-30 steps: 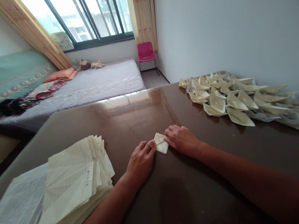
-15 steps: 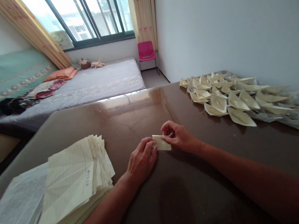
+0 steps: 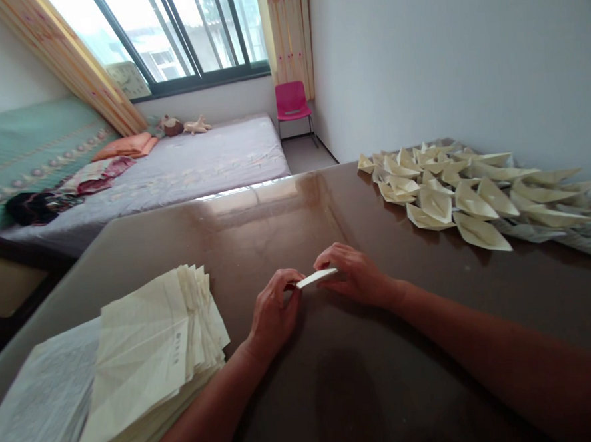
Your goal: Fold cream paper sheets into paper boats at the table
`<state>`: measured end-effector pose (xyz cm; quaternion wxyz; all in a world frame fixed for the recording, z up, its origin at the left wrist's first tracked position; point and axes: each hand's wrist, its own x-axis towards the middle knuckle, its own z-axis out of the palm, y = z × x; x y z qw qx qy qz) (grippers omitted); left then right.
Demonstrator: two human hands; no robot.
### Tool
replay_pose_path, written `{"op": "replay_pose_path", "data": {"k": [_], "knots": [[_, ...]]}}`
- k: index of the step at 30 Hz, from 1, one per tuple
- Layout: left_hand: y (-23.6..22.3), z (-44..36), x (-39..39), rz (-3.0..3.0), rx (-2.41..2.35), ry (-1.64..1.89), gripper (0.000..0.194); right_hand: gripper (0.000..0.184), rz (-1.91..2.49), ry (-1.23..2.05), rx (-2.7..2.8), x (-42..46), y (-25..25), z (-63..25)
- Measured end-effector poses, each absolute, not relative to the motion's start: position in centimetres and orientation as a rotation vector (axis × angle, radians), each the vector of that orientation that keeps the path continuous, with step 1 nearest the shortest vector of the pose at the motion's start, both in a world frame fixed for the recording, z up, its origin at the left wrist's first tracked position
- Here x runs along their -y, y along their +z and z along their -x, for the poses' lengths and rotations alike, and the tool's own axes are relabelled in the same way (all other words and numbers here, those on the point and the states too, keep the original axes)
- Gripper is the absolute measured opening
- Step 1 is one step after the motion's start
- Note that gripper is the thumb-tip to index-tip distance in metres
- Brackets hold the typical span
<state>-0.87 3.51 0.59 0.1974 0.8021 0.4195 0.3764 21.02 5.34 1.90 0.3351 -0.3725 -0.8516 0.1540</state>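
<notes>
Pinching opposite ends of the small folded paper [image 3: 316, 278] with half-curled fingers, the left hand [image 3: 275, 307] and right hand [image 3: 357, 275] hold it nearly edge-on between them, over the bench [image 3: 261, 233]. An uneven pull could tear it at a crease, and a loose pinch might let its layers slip.

Print [image 3: 177, 348] on the paper stack [image 3: 143, 347] is unreadable.
</notes>
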Motion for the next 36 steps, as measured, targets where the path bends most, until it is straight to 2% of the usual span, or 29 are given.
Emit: {"op": "replay_pose_path", "data": {"k": [3, 6, 9, 12, 15, 19, 22, 29, 36], "knots": [[0.6, 0.8, -3.6, -2.375, -1.175, 1.015, 0.015, 0.014, 0.974, 0.268, 2.365, -5.2, 1.7, -21.2], [0.7, 0.8, -3.5, -2.593, -1.215, 1.051, 0.02, 0.017, 1.058, -0.004, 2.472, -4.9, 1.7, -21.0], [0.9, 0.9, -3.5, -2.775, -1.145, 0.916, 0.016, 0.019, 1.071, -0.134, 2.552, -4.7, 1.8, -20.9], [1.0, 0.9, -3.4, -2.84, -1.102, 0.67, 0.02, 0.015, 1.02, -0.044, 2.653, -5.0, 1.8, -21.0], [1.2, 1.1, -3.3, -2.832, -1.15, 0.524, 0.024, 0.015, 0.981, 0.215, 2.656, -5.7, 1.7, -21.8], [1.4, 1.2, -3.2, -2.779, -1.22, 0.453, 0.025, 0.013, 0.878, 0.593, 2.547, -6.9, 1.3, -23.1], [1.4, 1.2, -3.3, -2.676, -1.293, 0.475, 0.023, 0.017, 0.867, 0.745, 2.43, -7.4, 0.9, -23.3], [0.3, 0.8, -4.1, -2.444, -1.494, 0.626, 0.023, 0.019, 1.199, 0.671, 2.249, -6.8, 0.1, -21.4], [0.9, -0.1, -4.2, -2.419, -1.607, 0.425, 0.03, 0.019, 1.448, 0.451, 2.271, -6.3, 0.0, -20.2]]}}
